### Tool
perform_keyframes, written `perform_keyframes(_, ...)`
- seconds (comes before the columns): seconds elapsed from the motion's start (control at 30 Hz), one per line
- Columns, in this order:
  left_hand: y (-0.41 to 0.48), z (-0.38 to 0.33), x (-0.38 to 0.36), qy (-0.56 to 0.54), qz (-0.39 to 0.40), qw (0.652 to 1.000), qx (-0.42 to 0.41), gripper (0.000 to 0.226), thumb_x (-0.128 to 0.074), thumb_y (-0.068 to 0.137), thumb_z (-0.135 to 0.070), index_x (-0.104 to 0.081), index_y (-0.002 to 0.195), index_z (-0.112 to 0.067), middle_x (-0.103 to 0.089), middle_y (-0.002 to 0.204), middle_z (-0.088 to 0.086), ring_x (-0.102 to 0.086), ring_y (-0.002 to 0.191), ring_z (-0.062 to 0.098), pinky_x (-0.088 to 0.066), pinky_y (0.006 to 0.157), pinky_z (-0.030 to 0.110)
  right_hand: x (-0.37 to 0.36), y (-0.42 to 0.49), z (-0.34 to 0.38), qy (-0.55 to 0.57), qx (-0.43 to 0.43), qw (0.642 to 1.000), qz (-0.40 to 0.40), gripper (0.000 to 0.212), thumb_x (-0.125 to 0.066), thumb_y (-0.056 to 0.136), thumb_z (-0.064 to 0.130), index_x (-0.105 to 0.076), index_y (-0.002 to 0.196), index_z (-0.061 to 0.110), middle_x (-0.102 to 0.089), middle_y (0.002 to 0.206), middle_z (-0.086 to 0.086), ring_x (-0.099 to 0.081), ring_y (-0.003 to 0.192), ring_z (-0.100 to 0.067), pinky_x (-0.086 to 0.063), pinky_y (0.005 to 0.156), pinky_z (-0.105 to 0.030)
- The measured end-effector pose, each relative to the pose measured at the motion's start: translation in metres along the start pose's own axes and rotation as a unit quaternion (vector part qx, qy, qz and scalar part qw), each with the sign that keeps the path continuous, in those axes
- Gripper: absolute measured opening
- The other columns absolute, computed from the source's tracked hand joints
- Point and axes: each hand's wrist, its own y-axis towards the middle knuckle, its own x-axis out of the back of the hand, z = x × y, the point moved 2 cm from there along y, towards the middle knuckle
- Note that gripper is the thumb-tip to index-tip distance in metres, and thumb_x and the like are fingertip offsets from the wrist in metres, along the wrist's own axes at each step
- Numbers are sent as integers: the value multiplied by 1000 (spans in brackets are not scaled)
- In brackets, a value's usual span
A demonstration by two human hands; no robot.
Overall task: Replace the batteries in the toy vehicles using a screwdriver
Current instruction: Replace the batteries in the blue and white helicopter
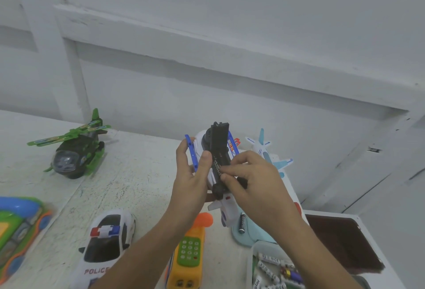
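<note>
- The left hand [190,173] grips a white helicopter [220,144] by its side. The fingers curl behind a blue skid and the thumb lies on the black underside.
- The helicopter is held belly-up above the counter [128,173], between the two hands, with its white tail pointing back toward the person.
- The right hand [253,180] is curled, thumb and fingertips [226,171] pinching at a black strip with white lettering on that underside. Whether this strip is a cell or a cover cannot be told.
- Below the right hand, a black battery [242,223] lies on a pale blue toy [243,238].
- Under the right forearm, a tray [249,263] holds loose white batteries [266,268].
- Just beyond the right hand, a small blue plane [264,150] sits near the counter's far edge.
- Between the forearms lies a yellow toy phone [188,256] with green keys and an orange top.
- Below and left of the left hand stands a police car [105,242], upright on its wheels.
- Well left of the left hand, a green helicopter [73,150] stands on the counter.
- At the far left, nearer the person, is a blue, green and orange toy [18,231], partly cut off by the frame edge.
</note>
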Motion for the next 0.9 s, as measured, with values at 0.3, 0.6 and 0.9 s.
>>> perform_keyframes(0.3,-1,-3,-3,1,-8,1000,-10,41,-48,98,-40,-32,132,-56,-75,94,-8,-75,79,18,-59,53,33,2,-3,5,-36,10,998,53,25,-50,92,20,-71,79,18,-45,104,6,-52,79,-9,-49,68,-36)
perform_keyframes(0.6,3,-4,-4,-7,-8,1000,-8,43,-49,99,-42,-31,136,-53,-75,89,-2,-74,71,17,-58,54,34,25,7,-16,284,-101,950,81,29,-51,97,8,-76,105,19,-67,104,-2,-65,83,-9,-54,79,-25)
perform_keyframes(0.9,0,1,-3,4,-30,1000,-3,48,-47,99,-37,-27,142,-47,-73,91,-4,-74,72,10,-56,50,26,-31,-5,-112,10,-315,915,251,23,-56,94,24,-59,116,19,-64,98,-6,-64,65,-17,-56,58,-30)
